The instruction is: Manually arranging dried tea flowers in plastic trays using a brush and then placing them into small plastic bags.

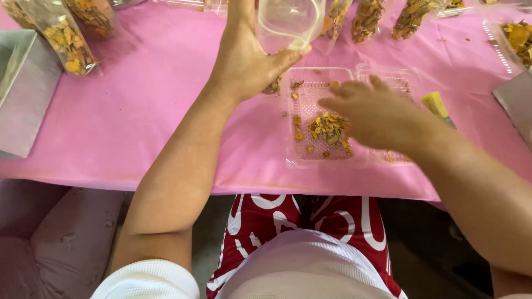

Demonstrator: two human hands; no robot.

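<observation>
Left hand grips clear bag, mouth open, held up beyond tray. Right hand empty, fingers loosely spread, hovering over flakes in tray, nearer than left; bag up-left of flakes.

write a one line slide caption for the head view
Left hand holds an open clear bag while right hand reaches over dried yellow flakes in a clear tray.

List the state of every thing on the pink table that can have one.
clear bag: held open, empty
left hand: gripping the clear bag
right hand: open, blurred, over the tray
clear tray: open, a few dried orange pieces inside
filled bags: packed with dried pieces
</observation>
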